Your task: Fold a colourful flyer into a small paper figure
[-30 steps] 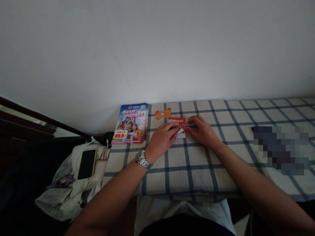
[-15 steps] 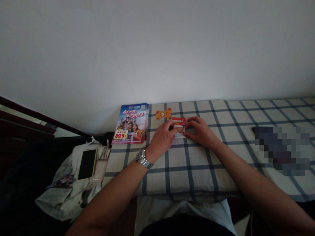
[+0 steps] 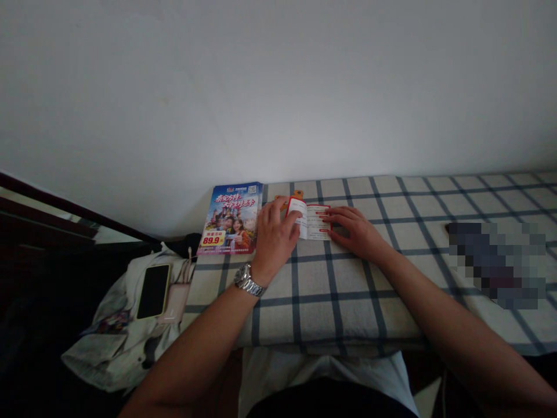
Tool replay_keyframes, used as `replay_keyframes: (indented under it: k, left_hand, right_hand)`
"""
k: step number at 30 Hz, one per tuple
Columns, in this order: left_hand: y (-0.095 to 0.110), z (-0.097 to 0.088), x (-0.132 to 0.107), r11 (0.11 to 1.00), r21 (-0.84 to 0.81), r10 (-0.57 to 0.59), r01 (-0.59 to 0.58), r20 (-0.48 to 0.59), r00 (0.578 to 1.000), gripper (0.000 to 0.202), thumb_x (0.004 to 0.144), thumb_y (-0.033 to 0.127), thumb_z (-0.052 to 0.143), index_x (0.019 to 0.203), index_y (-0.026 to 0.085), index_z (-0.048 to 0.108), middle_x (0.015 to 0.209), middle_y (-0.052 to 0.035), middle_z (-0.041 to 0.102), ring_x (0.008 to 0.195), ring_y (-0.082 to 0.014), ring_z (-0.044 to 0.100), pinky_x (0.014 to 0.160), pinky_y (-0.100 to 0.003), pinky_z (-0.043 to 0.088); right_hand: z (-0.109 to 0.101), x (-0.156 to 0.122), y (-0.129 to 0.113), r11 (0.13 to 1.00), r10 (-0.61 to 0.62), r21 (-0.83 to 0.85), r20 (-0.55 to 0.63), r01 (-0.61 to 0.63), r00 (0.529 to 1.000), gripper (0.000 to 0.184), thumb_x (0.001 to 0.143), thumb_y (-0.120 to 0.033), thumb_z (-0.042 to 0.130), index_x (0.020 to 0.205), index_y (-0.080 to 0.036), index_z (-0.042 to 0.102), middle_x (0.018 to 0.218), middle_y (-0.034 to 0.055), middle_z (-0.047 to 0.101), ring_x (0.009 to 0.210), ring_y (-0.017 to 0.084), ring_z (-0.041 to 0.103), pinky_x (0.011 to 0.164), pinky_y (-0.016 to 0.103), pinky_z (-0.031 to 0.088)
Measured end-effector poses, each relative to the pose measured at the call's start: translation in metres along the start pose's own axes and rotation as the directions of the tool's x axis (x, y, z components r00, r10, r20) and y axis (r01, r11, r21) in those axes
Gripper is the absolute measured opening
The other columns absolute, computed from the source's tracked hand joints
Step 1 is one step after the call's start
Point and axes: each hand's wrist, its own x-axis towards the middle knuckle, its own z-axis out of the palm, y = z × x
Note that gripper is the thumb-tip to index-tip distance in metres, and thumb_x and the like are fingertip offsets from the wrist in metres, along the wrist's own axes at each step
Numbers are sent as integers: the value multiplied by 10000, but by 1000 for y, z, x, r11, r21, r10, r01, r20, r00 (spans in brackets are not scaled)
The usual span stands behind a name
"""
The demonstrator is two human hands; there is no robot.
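Observation:
A small red-edged folded leaflet (image 3: 319, 223) lies spread on the checked cloth, its white printed inside facing up. My left hand (image 3: 278, 229) has the leaflet's raised left leaf between thumb and fingers. At the other side, my right hand (image 3: 354, 231) holds the right edge, fingertips on the page and thumb near the lower corner. Behind the leaflet, an orange cartoon bear (image 3: 298, 194) is partly covered by it and by my left hand. A stack of blue and pink flyers (image 3: 230, 223) lies just left of my left hand.
The checked cloth (image 3: 357, 302) covers the tabletop, which meets a plain wall (image 3: 278, 104) at the back. A blurred dark item (image 3: 487, 261) lies at the right. Left of the table, a phone (image 3: 154, 291) and a pinkish device (image 3: 174, 302) rest on a white bag (image 3: 113, 354).
The leaflet's red front has been folded open to show its white inside. My left hand has moved left with the left leaf; my right hand stays at the right edge.

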Motion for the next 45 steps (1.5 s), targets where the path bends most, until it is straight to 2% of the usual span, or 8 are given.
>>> replay_keyframes:
  k: [4, 8, 14, 23, 31, 38, 41, 45]
  left_hand:
    - [-10, 12, -2, 989, -94, 125, -114, 123, 985, 384, 968, 1, 557, 1261, 222, 670, 1513, -77, 559, 1417, -279, 534, 1219, -517, 491]
    - [-12, 19, -3, 978, -165, 164, -130, 211, 964, 434, 980, -10, 539, 1327, 217, 671, 1403, -53, 666, 1291, -228, 638, 1147, -451, 566]
    - [-10, 18, -4, 976, -181, 154, -118, 198, 968, 268, 1011, 259, 695, 1276, 224, 717, 1381, -70, 678, 1259, -245, 658, 1102, -455, 585]
    - [-10, 16, -4, 976, -187, 154, -115, 208, 966, 432, 935, 372, 810, 1318, 228, 672, 1405, -67, 652, 1276, -271, 634, 1112, -475, 566]
    - [-9, 19, -3, 977, -176, 152, -119, 187, 971, 355, 962, 349, 779, 1285, 233, 689, 1350, -60, 678, 1245, -268, 648, 1075, -469, 587]
    - [-12, 23, -6, 964, -206, 209, -171, 183, 961, 336, 995, 344, 736, 1310, 231, 702, 1398, -81, 660, 1287, -264, 644, 1113, -476, 576]
    - [-11, 23, -8, 940, -271, 267, -208, 203, 942, 316, 1022, 312, 696, 1328, 233, 692, 1459, -81, 641, 1309, -246, 650, 1112, -453, 585]
    - [-11, 21, -8, 894, -361, 357, -266, 214, 909, 182, 1052, 318, 645, 1160, 219, 753, 1493, -85, 628, 1355, -242, 638, 1141, -436, 569]
  right_hand:
    - [1, 0, 2, 1000, 2, -4, -10, -2, 1000, 342, 994, -310, 659, 1333, -264, 684, 1408, 105, 693, 1355, 322, 608, 1150, 589, 508]
    - [2, 0, 3, 1000, 2, -7, -13, -2, 1000, 337, 983, -304, 676, 1318, -263, 689, 1393, 105, 696, 1338, 320, 616, 1142, 573, 518]
    - [-1, 0, 1, 1000, 9, 3, -9, -9, 1000, 332, 973, -272, 676, 1305, -260, 692, 1394, 111, 690, 1339, 321, 616, 1141, 569, 520]
    - [-2, -1, 3, 1000, -3, 4, 13, 3, 1000, 344, 995, -305, 666, 1336, -255, 673, 1418, 119, 672, 1360, 321, 604, 1157, 569, 509]
    - [-10, -6, 13, 996, -88, 11, 101, 87, 991, 585, 910, -388, 795, 1452, -274, 608, 1608, 129, 528, 1508, 372, 468, 1233, 622, 426]
    - [-16, -1, 11, 991, -132, 47, 64, 129, 989, 219, 988, -251, 685, 1196, -285, 746, 1564, 84, 596, 1503, 344, 490, 1219, 604, 461]
    - [-19, 1, 8, 988, -123, 105, 63, 116, 990, 148, 1018, -269, 649, 1132, -265, 744, 1445, 93, 685, 1426, 316, 580, 1205, 566, 487]
    - [-24, 0, 10, 988, -41, 154, 100, 25, 994, 125, 1041, -281, 602, 1056, -249, 721, 1305, 90, 751, 1237, 281, 713, 1120, 506, 560]
